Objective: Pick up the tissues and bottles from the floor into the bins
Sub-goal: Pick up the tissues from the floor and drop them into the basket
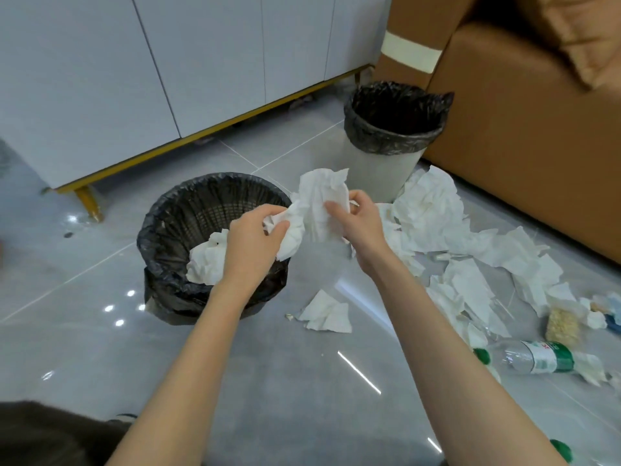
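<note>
Over the black basket bin (201,210), left hand (253,243) and right hand (358,223) both grip one crumpled tissue wad (319,203). Some tissue (208,260) already binned; tissue pile (437,213), bottle (537,356) still on floor (285,381); grey bin (386,163) looks empty.

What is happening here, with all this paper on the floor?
A person is tidying up rubbish. Their left hand and right hand together grip a bunch of crumpled tissues at the rim of the black basket bin, which already holds some discarded tissues. The grey bin stands further back, beside the sofa. Many loose tissues and a plastic bottle lie on the floor, not yet collected.
</note>
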